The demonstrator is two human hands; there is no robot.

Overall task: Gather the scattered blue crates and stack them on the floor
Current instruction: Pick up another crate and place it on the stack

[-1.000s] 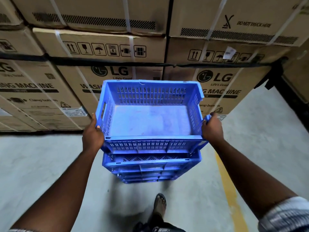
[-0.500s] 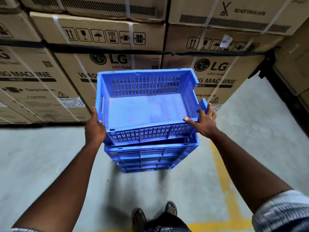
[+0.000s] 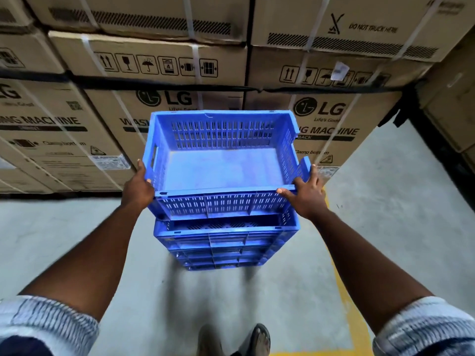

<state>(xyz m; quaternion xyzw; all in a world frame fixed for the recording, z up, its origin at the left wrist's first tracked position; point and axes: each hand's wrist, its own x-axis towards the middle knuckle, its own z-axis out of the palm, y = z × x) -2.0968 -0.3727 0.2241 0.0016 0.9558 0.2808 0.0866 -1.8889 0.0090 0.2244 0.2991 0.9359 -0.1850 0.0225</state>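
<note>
Fingers (image 3: 148, 180) of the left hand (image 3: 138, 188) curl round the near-left corner of the top crate (image 3: 223, 170), the right hand (image 3: 307, 195) presses spread-fingered at its near-right corner, crate askew atop the floor stack (image 3: 226, 242); judged light, rigid, smooth, best gripped at rim corners.

Blue slotted crates (image 3: 223, 165); brown cartons (image 3: 159, 55) (black print); sleeves (image 3: 46, 322) seemingly striped grey-white

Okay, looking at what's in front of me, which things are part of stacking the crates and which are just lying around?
Part of the job: top crate; left hand and right hand on its near corners; stack of crates under it; floor.

Just around: cardboard boxes behind; yellow line; sandals at the bottom edge.
</note>
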